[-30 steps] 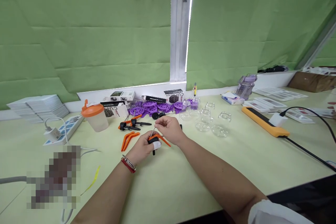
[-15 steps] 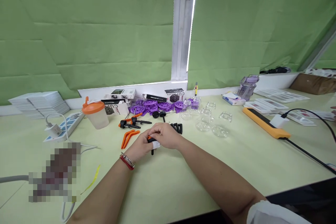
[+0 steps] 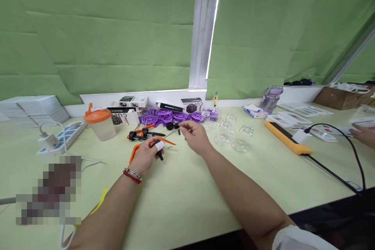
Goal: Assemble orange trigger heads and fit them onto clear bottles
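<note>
My left hand (image 3: 146, 156) is closed around a black cylindrical part (image 3: 160, 156), whose lower end sticks out below the fingers. A slim orange lever (image 3: 169, 141) points right from that hand, and a white wrap covers one finger. My right hand (image 3: 195, 136) pinches near the end of a thin metal rod (image 3: 171, 134), which slants down toward the left hand. Black round knobs (image 3: 170, 126) lie just beyond the right fingertips. Left of them are black shafted pieces (image 3: 154, 133). An orange bent lever (image 3: 134, 152) is partly hidden by my left hand.
Purple spoked discs (image 3: 164, 116) are heaped at the back near printed boxes (image 3: 125, 118). Clear plastic cups (image 3: 240, 144) stand right. An orange-lidded cup (image 3: 101, 129) and power strip (image 3: 68, 134) are left. Another person's hand (image 3: 365, 134) is at far right.
My hands have separated. The right one has moved up toward the knobs and now pinches a thin rod; the left one has shifted left, keeping the black part. Another person's hand shows more at right.
</note>
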### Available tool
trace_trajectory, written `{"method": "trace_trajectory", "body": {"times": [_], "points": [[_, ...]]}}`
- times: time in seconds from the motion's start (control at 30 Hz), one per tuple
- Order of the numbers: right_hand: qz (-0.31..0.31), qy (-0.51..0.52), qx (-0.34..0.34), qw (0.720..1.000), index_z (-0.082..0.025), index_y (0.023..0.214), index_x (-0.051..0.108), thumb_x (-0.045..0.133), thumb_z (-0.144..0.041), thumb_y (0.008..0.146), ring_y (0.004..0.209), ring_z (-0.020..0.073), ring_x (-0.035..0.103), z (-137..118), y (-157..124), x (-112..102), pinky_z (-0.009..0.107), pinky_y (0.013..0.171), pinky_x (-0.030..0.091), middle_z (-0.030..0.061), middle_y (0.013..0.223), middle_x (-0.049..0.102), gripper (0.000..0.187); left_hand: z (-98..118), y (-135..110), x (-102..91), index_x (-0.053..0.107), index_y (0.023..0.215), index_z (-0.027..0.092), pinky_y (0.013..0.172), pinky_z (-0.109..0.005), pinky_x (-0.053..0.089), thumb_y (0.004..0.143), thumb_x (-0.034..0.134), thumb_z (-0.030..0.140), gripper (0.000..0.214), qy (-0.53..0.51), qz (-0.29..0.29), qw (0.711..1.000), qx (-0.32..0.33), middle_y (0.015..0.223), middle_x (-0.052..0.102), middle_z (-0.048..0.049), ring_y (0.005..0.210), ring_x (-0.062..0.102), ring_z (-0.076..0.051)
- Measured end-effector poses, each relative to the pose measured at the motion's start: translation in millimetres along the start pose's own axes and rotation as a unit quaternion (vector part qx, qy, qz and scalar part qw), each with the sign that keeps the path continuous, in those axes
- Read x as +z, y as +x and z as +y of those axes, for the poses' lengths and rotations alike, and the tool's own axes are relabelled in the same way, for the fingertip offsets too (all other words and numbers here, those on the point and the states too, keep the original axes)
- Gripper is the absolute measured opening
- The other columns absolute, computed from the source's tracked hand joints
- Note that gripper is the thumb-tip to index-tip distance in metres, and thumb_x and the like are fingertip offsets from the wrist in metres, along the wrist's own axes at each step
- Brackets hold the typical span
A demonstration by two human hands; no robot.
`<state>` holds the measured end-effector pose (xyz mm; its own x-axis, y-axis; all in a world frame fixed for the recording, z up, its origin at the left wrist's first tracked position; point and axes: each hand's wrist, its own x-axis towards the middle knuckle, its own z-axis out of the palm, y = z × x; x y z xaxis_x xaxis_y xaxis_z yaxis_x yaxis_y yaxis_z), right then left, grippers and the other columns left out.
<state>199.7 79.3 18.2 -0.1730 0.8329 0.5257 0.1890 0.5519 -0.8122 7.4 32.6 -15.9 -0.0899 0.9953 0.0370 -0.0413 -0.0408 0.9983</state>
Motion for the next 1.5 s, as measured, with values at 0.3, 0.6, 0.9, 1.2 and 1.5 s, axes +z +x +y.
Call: {"method": "trace_trajectory", "body": {"times": [0.3, 0.6, 0.9, 1.2, 1.5], "points": [[-0.035, -0.319, 0.277, 0.906, -0.014, 0.082, 0.063, 0.056, -0.025, 0.079, 0.068, 0.0184, 0.061, 64, 1, -39, 0.025, 0.054, 0.039, 0.0109, 0.084, 0.067, 0.014, 3, 3, -0.5, 0.058, 0.090, 0.015, 0.049, -0.023, 0.041, 0.067, 0.073, 0.030, 0.031, -0.122, 0.050, 0.991, -0.022, 0.076, 0.065, -0.0044, 0.064, 0.061, -0.015], [-0.043, -0.383, 0.321, 0.865, -0.013, 0.086, 0.064, 0.061, -0.019, 0.073, 0.076, 0.0244, 0.064, 76, 4, -39, 0.027, 0.054, 0.039, 0.0164, 0.092, 0.067, 0.015, 5, 2, 1.7, 0.057, 0.091, 0.015, 0.054, -0.028, 0.050, 0.080, 0.062, 0.024, 0.015, -0.189, 0.044, 0.980, -0.048, 0.079, 0.063, -0.0057, 0.069, 0.063, -0.017], [-0.059, -0.385, 0.262, 0.883, -0.017, 0.086, 0.063, 0.057, -0.021, 0.078, 0.075, 0.0192, 0.060, 62, 1, -46, 0.025, 0.056, 0.034, 0.0082, 0.086, 0.066, 0.011, 4, 4, -2.3, 0.056, 0.089, 0.014, 0.073, -0.037, 0.057, 0.086, 0.055, 0.019, 0.006, -0.181, 0.067, 0.980, -0.043, 0.082, 0.063, -0.0053, 0.076, 0.068, -0.019], [-0.208, -0.230, 0.030, 0.950, -0.018, 0.081, 0.063, 0.056, -0.022, 0.080, 0.068, 0.0128, 0.052, 10, -35, 12, 0.023, 0.058, 0.031, 0.0026, 0.080, 0.063, 0.008, 9, 2, 5.7, 0.055, 0.088, 0.013, 0.073, -0.036, 0.058, 0.086, 0.053, 0.014, 0.003, -0.212, 0.068, 0.973, -0.061, 0.080, 0.064, -0.0066, 0.083, 0.069, -0.022], [-0.214, -0.217, 0.005, 0.952, -0.018, 0.078, 0.059, 0.055, -0.018, 0.080, 0.063, 0.0112, 0.049, 11, -46, 25, 0.023, 0.057, 0.028, 0.0009, 0.075, 0.061, 0.005, 7, -4, 15.8, 0.054, 0.093, 0.015, 0.074, -0.033, 0.057, 0.084, 0.056, 0.014, 0.009, -0.224, 0.044, 0.972, -0.055, 0.083, 0.065, -0.0051, 0.086, 0.069, -0.020]]}}
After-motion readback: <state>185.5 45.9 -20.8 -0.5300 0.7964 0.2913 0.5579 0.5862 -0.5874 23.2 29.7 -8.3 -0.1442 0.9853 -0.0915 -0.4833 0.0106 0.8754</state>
